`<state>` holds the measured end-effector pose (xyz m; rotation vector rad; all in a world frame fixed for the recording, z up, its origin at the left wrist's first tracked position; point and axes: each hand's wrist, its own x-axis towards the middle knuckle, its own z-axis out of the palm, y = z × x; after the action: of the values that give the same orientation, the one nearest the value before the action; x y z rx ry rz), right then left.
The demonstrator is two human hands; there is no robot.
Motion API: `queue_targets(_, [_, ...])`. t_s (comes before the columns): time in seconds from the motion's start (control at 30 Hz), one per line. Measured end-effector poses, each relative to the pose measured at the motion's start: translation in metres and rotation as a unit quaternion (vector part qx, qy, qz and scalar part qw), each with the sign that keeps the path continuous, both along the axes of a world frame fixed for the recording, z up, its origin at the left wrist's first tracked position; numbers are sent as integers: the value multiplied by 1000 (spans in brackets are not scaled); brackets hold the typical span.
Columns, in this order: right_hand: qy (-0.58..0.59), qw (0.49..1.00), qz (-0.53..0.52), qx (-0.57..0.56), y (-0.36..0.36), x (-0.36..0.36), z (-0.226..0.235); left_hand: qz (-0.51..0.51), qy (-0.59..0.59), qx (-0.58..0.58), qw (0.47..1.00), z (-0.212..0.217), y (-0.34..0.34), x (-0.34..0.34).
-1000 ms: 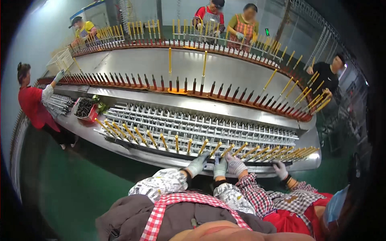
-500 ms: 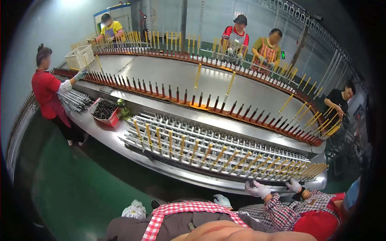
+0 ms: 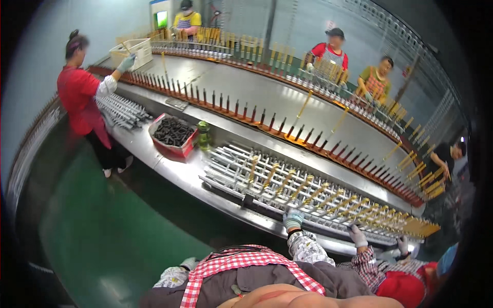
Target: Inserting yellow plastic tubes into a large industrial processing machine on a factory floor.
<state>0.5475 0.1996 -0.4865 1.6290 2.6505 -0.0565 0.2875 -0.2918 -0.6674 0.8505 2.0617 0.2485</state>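
Reaching up from the lower edge, the right hand [image 3: 293, 219] in a grey-green knit glove rests at the near edge of the steel rack of slanted metal pins [image 3: 267, 179]; finger posture is too small to tell. Nearest yellow-tan sleeves [image 3: 308, 186] lie just ahead and right, long axes tilted up-right. Left hand [image 3: 189, 263], low by the checked apron, sits well apart, grip unreadable.

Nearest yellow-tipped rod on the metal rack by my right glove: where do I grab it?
Probably its bare lower shaft, coming from the near edge. The right hand is already beside the rack; the rod lies tilted, yellow end pointing away.
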Motion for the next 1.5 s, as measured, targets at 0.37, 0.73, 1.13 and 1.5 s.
queue_targets(0.37, [-147,975,162,-35,24,23,94,349,-11,113,930,61,33,18])
queue_targets(0.73, [203,972,96,-68,55,44,149,103,217,416,877,336,224,-54])
queue_targets(1.13, [-9,967,255,15,4,38,95,-225,461,196,835,291,305,-115])
queue_targets(1.5, [203,910,306,194,4,48,179,-346,240,193,886,443,295,-188])
